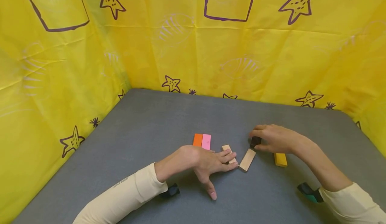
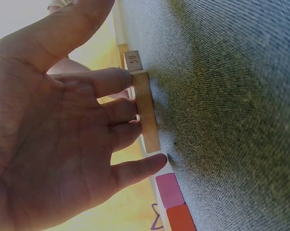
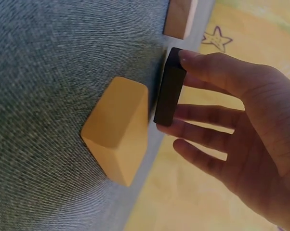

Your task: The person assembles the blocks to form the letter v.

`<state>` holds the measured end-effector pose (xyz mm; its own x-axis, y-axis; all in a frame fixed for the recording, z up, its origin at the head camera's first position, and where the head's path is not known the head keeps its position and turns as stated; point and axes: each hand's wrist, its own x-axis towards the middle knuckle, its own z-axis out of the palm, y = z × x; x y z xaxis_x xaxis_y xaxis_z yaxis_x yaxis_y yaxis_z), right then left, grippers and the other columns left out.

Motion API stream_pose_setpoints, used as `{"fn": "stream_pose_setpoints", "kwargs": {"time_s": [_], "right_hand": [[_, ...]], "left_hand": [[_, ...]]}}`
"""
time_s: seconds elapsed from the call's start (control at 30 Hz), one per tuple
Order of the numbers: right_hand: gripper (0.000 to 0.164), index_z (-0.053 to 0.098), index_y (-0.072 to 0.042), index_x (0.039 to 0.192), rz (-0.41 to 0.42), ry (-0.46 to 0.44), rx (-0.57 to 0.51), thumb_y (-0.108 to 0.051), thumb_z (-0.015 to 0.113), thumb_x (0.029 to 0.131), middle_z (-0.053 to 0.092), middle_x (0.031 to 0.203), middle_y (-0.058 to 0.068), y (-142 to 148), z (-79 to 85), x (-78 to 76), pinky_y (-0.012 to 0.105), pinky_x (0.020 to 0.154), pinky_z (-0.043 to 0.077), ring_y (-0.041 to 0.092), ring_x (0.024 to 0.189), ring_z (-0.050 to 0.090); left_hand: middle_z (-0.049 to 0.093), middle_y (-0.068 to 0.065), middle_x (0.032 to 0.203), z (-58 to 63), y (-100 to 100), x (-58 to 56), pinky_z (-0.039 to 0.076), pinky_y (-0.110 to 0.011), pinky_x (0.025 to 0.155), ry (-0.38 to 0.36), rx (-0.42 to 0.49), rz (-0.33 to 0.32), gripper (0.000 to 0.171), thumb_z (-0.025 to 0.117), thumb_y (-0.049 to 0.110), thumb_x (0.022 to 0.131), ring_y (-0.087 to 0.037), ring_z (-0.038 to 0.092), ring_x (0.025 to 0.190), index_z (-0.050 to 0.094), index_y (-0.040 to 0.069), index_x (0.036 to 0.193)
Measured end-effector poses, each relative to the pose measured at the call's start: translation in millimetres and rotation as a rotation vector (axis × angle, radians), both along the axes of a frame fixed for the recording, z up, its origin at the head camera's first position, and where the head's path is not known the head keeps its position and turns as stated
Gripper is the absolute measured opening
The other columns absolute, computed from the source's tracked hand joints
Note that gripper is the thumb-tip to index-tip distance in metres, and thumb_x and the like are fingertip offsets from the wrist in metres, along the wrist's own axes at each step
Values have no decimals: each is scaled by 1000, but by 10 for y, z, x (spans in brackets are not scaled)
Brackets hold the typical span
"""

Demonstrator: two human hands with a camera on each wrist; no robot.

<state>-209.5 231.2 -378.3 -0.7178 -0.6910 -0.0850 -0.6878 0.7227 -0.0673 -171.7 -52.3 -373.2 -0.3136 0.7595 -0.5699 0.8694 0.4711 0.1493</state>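
Observation:
My left hand (image 1: 208, 162) lies palm down with its fingers stretched out, the fingertips resting on a plain wooden block (image 1: 225, 147). In the left wrist view those fingertips touch the long side of that wooden block (image 2: 147, 115). My right hand (image 1: 278, 138) pinches a small black block (image 1: 256, 141) between thumb and fingers, just beyond the far end of a second wooden block (image 1: 247, 160). The right wrist view has the black block (image 3: 169, 91) at the fingertips, close to the cloth. The two wooden blocks slant towards each other, their near ends almost meeting.
A yellow block (image 1: 280, 160) lies below my right wrist. An orange block (image 1: 197, 140) and a pink block (image 1: 206, 141) lie side by side beyond my left hand, partly hidden by it. Yellow curtains (image 1: 211, 56) with star drawings surround the grey table (image 1: 156, 116).

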Motion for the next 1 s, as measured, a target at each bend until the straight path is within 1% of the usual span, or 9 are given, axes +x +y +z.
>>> {"fn": "stream_pose_setpoints", "kwargs": {"time_s": [0.23, 0.4, 0.53, 0.73, 0.87, 1.0], "right_hand": [[34, 71, -14, 126, -8, -35, 11, -27, 77, 95, 70, 121, 8, 7, -29, -10, 50, 92, 60, 23, 101, 69], [38, 68, -15, 131, -25, -78, 16, -28, 76, 96, 68, 127, 10, 12, 4, 1, 55, 96, 57, 29, 109, 68], [41, 67, -15, 134, -37, -105, 27, -23, 76, 95, 66, 131, 13, 13, 23, 8, 58, 98, 56, 34, 114, 68], [44, 66, -15, 136, -35, -139, 27, -13, 76, 93, 65, 135, 15, 12, 32, 7, 58, 98, 56, 35, 115, 69], [48, 65, -15, 137, -37, -141, 38, -7, 77, 91, 64, 137, 17, 8, 36, 3, 59, 99, 56, 38, 117, 68], [45, 68, -15, 133, -18, -109, 39, -8, 79, 90, 66, 132, 15, 5, 26, 6, 56, 98, 57, 35, 113, 69]], "left_hand": [[-13, 6, 178, -3, 3, 10, 17, -34, 134, 7, -7, -3, 116, 73, 67, 86, -14, -12, 166, 3, 28, 170], [-14, 7, 178, 2, 3, 15, 17, -36, 134, 12, -16, 4, 116, 73, 68, 86, -12, -12, 165, 2, 29, 169], [-15, 8, 177, 10, 3, 18, 18, -36, 134, 15, -20, 9, 116, 72, 69, 86, -12, -12, 165, 2, 30, 169], [-15, 7, 177, 4, 4, 12, 19, -36, 133, 28, -21, 3, 117, 72, 70, 85, -11, -12, 165, 1, 30, 169], [-15, 8, 177, 4, 4, 14, 19, -36, 133, 35, -26, 1, 117, 71, 71, 85, -11, -13, 165, 1, 30, 169], [-15, 8, 177, 4, 3, 15, 19, -36, 133, 28, -26, 1, 117, 71, 71, 86, -11, -13, 165, 1, 30, 169]]}}
